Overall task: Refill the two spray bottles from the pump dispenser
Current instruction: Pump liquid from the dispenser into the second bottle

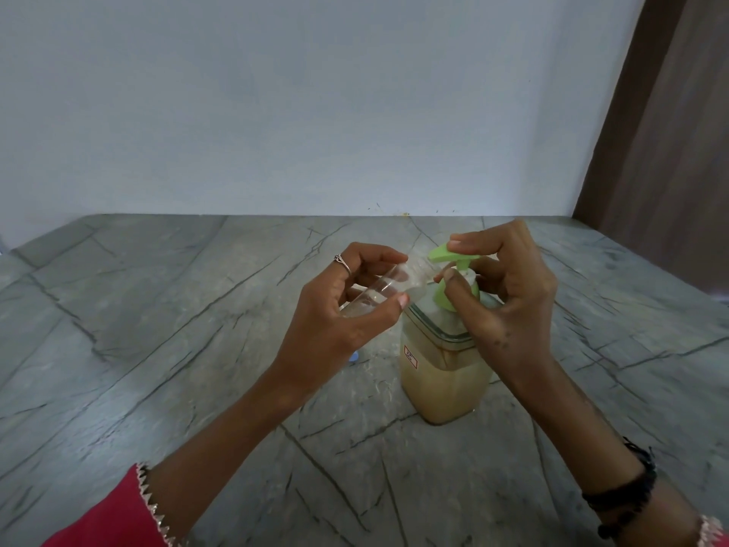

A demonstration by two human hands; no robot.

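Observation:
A clear square pump dispenser (442,373) with tan liquid and a green pump head (443,254) stands on the grey stone counter (197,349). My left hand (343,305) grips a small clear bottle (378,288) without its cap, tilted, its open mouth just under the green spout. My right hand (505,294) holds the pump: the index finger lies on top of the green head and the thumb sits by the pump neck. A little clear liquid shows inside the tilted bottle. No second spray bottle is plain to see.
A small blue thing (354,356) peeks out from under my left wrist on the counter. A pale wall (315,112) stands behind the counter, and a brown curtain (662,152) hangs at the right.

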